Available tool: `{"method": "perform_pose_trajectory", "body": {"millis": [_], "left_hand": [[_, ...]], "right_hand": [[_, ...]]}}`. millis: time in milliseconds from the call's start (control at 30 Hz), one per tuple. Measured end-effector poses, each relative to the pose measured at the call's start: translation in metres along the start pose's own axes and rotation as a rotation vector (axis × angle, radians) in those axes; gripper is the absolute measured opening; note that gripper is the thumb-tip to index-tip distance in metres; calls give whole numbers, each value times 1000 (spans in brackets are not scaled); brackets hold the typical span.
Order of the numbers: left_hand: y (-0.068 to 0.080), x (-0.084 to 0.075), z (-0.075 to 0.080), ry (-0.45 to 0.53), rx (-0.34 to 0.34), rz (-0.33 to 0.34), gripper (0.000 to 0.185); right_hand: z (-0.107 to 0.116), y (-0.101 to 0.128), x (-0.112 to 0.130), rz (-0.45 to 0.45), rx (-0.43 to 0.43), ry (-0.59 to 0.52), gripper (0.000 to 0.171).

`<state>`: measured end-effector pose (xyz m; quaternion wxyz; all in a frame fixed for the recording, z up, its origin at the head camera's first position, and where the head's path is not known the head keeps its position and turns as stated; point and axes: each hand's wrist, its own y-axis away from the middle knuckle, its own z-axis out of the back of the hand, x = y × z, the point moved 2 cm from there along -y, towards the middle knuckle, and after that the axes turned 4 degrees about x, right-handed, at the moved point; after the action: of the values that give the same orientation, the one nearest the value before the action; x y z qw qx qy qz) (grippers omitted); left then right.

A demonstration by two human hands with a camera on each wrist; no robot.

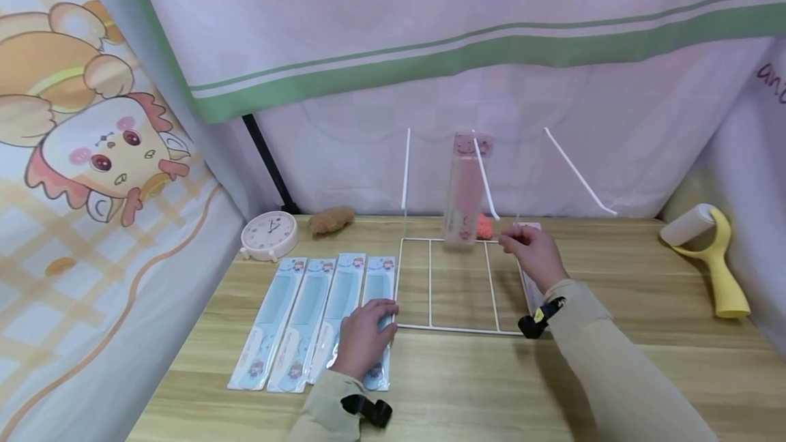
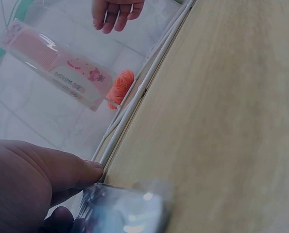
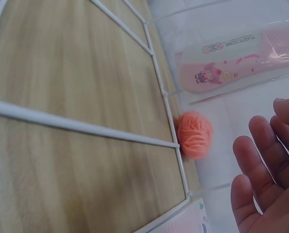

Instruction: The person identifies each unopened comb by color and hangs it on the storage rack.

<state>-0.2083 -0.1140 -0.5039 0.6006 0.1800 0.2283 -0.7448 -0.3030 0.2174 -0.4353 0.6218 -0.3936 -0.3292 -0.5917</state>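
A white wire rack (image 1: pixel 430 285) with several slanted prongs stands on the table. On its middle prong hangs a packaged pink comb (image 1: pixel 464 189), its print readable in the right wrist view. Near the rack's back right corner is my right hand (image 1: pixel 535 254), fingers loosely bent and holding nothing in the right wrist view. Another pink package (image 1: pixel 533 295) lies below that hand, partly hidden. My left hand (image 1: pixel 367 336) rests over the rightmost packaged blue comb (image 1: pixel 377 285), one digit touching the rack's wire in the left wrist view.
More packaged blue combs (image 1: pixel 285 299) lie in a row at left. Behind them are a pink clock (image 1: pixel 270 235) and a brown fuzzy object (image 1: pixel 331 221). An orange yarn ball (image 3: pixel 195 135) sits behind the rack. At far right lies a yellow-handled lint roller (image 1: pixel 715 264).
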Motion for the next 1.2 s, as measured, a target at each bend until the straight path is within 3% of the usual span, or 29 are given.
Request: {"method": "perform_pose_trajectory", "body": {"millis": [100,433,667,900,1200], "left_hand": [[0,1,0,-1,-2,-4,26],[-1,1,0,-2,9,5,26],[-1,0,0,2,4,6,27],[0,-1,1,9,9,15,27],[0,0,0,4,8,16,27]], "right_hand": [[1,4,-6,1,6,1,28],[8,15,-21,34,22,154,29],[16,22,-29,-16,-7,225,37],[24,25,-39,-12,-47,254,41],[27,24,-53,-107,36,329,64]]}}
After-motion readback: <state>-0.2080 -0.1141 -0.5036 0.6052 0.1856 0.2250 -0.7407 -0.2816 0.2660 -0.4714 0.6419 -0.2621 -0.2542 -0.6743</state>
